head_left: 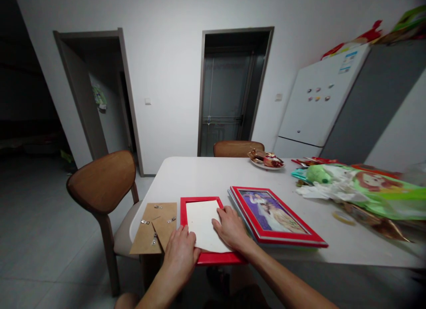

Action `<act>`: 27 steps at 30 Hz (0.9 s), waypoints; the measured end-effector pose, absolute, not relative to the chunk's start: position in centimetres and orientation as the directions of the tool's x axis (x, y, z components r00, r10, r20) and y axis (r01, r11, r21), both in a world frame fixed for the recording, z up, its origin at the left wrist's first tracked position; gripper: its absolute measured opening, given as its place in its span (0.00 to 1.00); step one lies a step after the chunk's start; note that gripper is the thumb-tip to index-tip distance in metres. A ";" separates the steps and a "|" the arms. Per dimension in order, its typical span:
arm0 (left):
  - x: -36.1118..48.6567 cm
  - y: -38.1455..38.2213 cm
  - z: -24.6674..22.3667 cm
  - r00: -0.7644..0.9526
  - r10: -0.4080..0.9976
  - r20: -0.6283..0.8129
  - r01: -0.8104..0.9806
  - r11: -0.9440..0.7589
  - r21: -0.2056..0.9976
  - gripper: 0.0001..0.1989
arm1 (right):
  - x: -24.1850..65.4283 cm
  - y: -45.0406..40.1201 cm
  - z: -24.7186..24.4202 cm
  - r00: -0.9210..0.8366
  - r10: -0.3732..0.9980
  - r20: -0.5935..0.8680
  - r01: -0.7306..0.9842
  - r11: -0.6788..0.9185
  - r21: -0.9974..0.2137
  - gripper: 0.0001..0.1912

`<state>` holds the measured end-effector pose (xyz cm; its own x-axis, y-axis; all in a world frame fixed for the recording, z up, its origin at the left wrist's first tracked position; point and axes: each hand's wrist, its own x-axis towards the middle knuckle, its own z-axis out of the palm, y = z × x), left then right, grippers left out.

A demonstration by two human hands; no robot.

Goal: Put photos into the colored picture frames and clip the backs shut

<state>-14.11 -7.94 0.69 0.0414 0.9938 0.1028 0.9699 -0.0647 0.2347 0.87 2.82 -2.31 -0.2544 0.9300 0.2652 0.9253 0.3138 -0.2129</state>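
A red picture frame (pixel 219 258) lies at the table's near edge with a white sheet (pixel 204 220) inside it, slightly askew. My left hand (pixel 181 247) is closed on the frame's lower left corner, its fingertips by the sheet's edge. From the right, my right hand (pixel 231 229) rests over the sheet and the frame's right side, fingers and thumb apart. To the left is a brown backing board (pixel 138 240) with metal clips and a stand flap. Right of my hands, a second red frame (pixel 289 239) holds a picture of a figure in white on purple, resting on something flat underneath.
A plate (pixel 271 168) with wrapped items stands at the table's far side. Plastic bags (pixel 376 184) and a tape roll (pixel 343 218) lie to the right. Wooden chairs stand left (pixel 103 180) and behind the table (pixel 238 148). A fridge (pixel 316 100) is at the back right.
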 end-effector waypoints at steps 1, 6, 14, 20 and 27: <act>-14.0 -7.9 0.8 0.034 0.994 0.103 0.973 -0.056 0.224 0.08 | 0.8 2.5 -2.2 -0.266 0.927 0.264 0.921 0.325 -0.215 0.19; -13.8 -7.7 0.8 0.028 0.994 0.104 0.980 -0.048 0.194 0.09 | 1.1 1.2 -1.6 -0.360 0.901 0.243 0.881 0.414 -0.231 0.20; -13.9 -7.8 1.0 0.067 0.994 0.089 0.977 -0.084 0.198 0.11 | 1.4 0.6 -1.7 -0.436 0.857 0.274 0.851 0.492 -0.184 0.25; -14.0 -8.0 0.9 0.071 0.993 0.099 0.978 -0.089 0.190 0.09 | 1.9 -0.2 -1.5 -0.461 0.864 0.205 0.833 0.500 -0.235 0.28; -14.0 -7.9 0.7 0.046 0.994 0.098 0.988 -0.060 0.145 0.09 | 2.5 -0.9 -0.9 -0.534 0.845 0.040 0.793 0.516 -0.324 0.41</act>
